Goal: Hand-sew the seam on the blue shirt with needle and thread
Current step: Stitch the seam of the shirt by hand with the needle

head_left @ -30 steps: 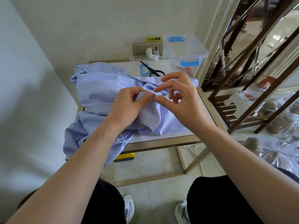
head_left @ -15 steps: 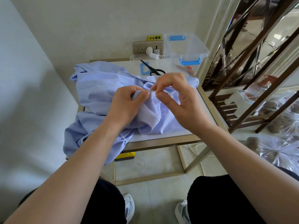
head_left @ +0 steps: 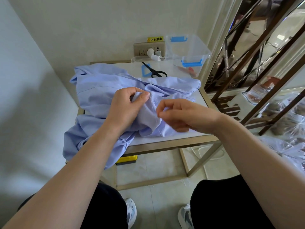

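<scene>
The light blue shirt (head_left: pixel 99 90) lies crumpled over a small white-topped table (head_left: pixel 173 139), part of it hanging off the front left. My left hand (head_left: pixel 125 108) pinches a raised fold of the shirt between thumb and fingers, close to a small button. My right hand (head_left: pixel 178 113) sits lower and to the right of the fold, thumb and forefinger pinched together as if on a needle. The needle itself is too small to make out. A faint thread seems to run from the fold to my right fingertips.
Black-handled scissors (head_left: pixel 155 71) and a blue frame lie at the table's back. A clear plastic box (head_left: pixel 188 52) with blue clips stands back right, a white thread spool (head_left: pixel 153 54) by the wall socket. Brown metal rails rise on the right. A yellow-black object lies under the table.
My right hand has dropped from the top of the fold down and to the right, pulling away from my left hand. My left hand keeps its pinch on the fold.
</scene>
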The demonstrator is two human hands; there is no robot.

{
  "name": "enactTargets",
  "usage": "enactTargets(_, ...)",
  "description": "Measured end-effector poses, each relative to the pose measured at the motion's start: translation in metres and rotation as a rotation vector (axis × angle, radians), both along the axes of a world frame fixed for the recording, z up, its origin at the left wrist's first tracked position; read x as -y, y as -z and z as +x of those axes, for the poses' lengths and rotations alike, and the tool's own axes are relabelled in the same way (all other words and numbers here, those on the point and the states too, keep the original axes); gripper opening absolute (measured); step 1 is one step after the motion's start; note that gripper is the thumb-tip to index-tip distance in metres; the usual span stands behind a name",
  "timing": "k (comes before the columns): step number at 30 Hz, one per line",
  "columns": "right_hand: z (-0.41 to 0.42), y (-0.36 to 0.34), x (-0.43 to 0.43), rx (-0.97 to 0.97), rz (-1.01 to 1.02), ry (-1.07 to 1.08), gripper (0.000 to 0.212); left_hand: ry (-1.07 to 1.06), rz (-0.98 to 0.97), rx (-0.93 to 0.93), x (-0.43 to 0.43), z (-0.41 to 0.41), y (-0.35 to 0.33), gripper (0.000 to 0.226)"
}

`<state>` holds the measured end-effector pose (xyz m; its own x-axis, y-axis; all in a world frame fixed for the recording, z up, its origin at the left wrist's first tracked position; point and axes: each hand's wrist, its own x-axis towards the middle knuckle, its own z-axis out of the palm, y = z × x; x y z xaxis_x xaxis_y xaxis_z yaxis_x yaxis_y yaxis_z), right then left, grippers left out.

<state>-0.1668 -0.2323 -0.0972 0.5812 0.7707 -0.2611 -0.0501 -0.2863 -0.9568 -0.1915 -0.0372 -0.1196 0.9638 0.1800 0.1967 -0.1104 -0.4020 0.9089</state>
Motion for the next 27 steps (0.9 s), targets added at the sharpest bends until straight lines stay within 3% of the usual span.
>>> enactTargets(3,0.0,0.004,-0.01,0.309,0.059,0.344,0.015,0.004,-0.002,-0.012,0.001,0.0,-0.001,0.016)
enactTargets(6,-0.002,0.014,-0.02,0.496,0.054,0.452,0.021,0.0,-0.014,-0.023,0.002,0.0,-0.002,0.017)
enactTargets(11,-0.001,0.028,-0.028,0.65,-0.009,0.568,0.023,0.016,-0.024,-0.025,0.001,0.0,-0.001,0.015)
enactTargets(16,-0.003,0.019,-0.026,0.601,-0.004,0.477,0.016,0.017,-0.016,-0.022,0.001,0.0,-0.001,0.015)
enactTargets(23,-0.008,-0.002,-0.008,0.4,-0.183,-0.098,0.014,0.025,0.018,-0.002,0.0,-0.001,0.0,0.012)
enactTargets(27,0.0,0.003,-0.007,0.411,-0.145,0.1,0.003,0.034,0.012,0.003,-0.001,-0.002,-0.001,0.015)
